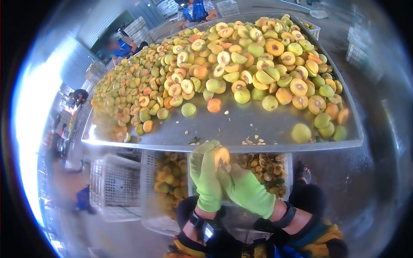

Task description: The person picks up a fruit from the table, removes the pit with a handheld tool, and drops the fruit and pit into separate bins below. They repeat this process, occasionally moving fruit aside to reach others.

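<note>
My left hand [206, 178], in a light green glove, is closed around a cut orange-yellow peach [221, 155] just over the table's front edge. My right hand [249, 191], gloved alike, is closed with its fingertips against the lower right of the fruit. A dark patch shows between the fruit and those fingers; whether it is a pit or a small tool I cannot make out. Beyond my hands, a large heap of halved and whole yellow-green peaches [223, 58] covers much of the metal table [215, 124].
Below the front edge stand a crate of peaches [170, 174] and a bin of cut pieces and pits [269, 174]. A white plastic crate [116, 182] is to their left. Co-workers [198, 10] are at the table's far side and left. Small scraps [254, 141] lie near the rim.
</note>
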The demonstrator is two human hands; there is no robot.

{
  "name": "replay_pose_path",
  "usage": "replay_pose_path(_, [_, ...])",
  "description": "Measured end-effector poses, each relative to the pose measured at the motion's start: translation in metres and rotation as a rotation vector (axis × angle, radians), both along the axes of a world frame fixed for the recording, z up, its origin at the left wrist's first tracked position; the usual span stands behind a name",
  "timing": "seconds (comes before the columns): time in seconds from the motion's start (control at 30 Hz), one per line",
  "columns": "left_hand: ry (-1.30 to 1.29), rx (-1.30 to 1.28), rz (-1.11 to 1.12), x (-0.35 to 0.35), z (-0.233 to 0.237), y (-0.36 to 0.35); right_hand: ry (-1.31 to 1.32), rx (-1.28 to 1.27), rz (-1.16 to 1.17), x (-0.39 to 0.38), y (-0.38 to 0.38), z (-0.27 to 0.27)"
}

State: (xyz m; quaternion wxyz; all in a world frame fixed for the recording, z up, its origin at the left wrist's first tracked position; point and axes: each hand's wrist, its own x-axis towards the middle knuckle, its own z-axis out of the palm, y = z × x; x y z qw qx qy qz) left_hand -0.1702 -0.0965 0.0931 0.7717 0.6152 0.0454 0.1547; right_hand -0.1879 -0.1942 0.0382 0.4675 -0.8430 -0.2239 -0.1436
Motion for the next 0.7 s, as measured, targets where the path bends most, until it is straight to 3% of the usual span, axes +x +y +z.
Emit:
replay_pose_path(0.03, [0.003,-0.001,0.004,0.001,-0.001,0.003,0.003,-0.001,0.004,-0.001,-0.005,0.018])
replay_pose_path(0.1, [-0.134,0.383,-0.128,0.005,-0.007,0.01,0.759,0.445,0.273,-0.003,-0.025,0.061])
replay_pose_path(0.13, [-0.127,0.381,-0.121,0.005,-0.008,0.016,0.767,0.441,0.279,0.0,-0.035,0.072])
replay_pose_path(0.2, [0.29,-0.298,-0.462,0.01,-0.005,0.028,1.346,0.454,0.426,0.01,-0.052,0.085])
replay_pose_path(0.3, [0.255,-0.155,-0.529,0.014,-0.003,0.028,1.339,0.425,0.512,0.014,-0.061,0.079])
replay_pose_path(0.43, [0.269,-0.039,-0.488,0.014,-0.002,0.019,1.303,0.356,0.431,0.009,-0.061,0.081])
replay_pose_path(0.53, [0.24,0.095,-0.385,0.007,0.0,0.009,1.41,0.444,0.505,0.012,-0.067,0.075])
replay_pose_path(0.63, [0.093,-0.061,-0.218,0.003,-0.015,-0.004,1.337,0.306,0.404,0.013,-0.062,0.083])
replay_pose_path(0.7, [0.116,0.09,-0.032,0.005,-0.026,-0.01,1.295,0.369,0.397,0.009,-0.064,0.077])
